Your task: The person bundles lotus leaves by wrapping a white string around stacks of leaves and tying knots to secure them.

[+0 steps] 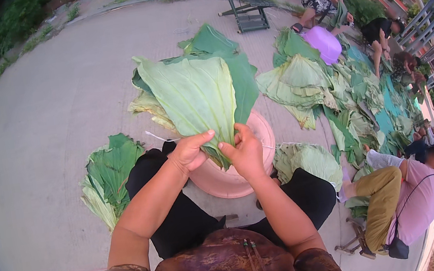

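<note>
A large pale green lotus leaf, folded into a fan with its veins running down to a narrow end, is held up in front of me. My left hand grips the left side of its narrow end, thumb on top. My right hand pinches the right side, thumb also on top. Darker green leaves and a yellowed, dry-edged one show behind it; whether I hold these too cannot be seen. Beneath my hands, between my knees, stands a round pink tub, its inside mostly hidden.
Leaf piles lie left of my knee, by my right knee and farther right. A purple basin stands among leaves. A folding stool is ahead. Several people sit along the right; the nearest wears a pink top.
</note>
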The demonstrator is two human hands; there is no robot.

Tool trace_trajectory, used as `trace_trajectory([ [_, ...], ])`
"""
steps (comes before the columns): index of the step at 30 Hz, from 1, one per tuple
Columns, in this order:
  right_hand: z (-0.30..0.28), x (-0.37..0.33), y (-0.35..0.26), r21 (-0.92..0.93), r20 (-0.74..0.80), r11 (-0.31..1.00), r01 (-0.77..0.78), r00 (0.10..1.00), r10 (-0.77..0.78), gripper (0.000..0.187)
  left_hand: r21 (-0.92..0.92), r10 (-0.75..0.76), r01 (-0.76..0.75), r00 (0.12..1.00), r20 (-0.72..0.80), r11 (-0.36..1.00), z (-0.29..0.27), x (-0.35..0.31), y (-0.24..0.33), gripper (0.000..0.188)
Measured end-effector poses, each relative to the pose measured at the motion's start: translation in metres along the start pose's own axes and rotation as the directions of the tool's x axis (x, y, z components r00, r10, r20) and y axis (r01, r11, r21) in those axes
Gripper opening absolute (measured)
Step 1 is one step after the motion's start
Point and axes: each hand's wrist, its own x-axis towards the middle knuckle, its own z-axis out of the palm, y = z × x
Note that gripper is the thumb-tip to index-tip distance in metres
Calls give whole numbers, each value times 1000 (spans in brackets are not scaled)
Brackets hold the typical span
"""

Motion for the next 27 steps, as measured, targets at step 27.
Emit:
trace_trajectory([
  [27, -94, 43, 46, 459, 297, 804, -379, 918, 263, 26, -93, 308, -342, 914, -266, 935, -54, 9, 45, 40],
])
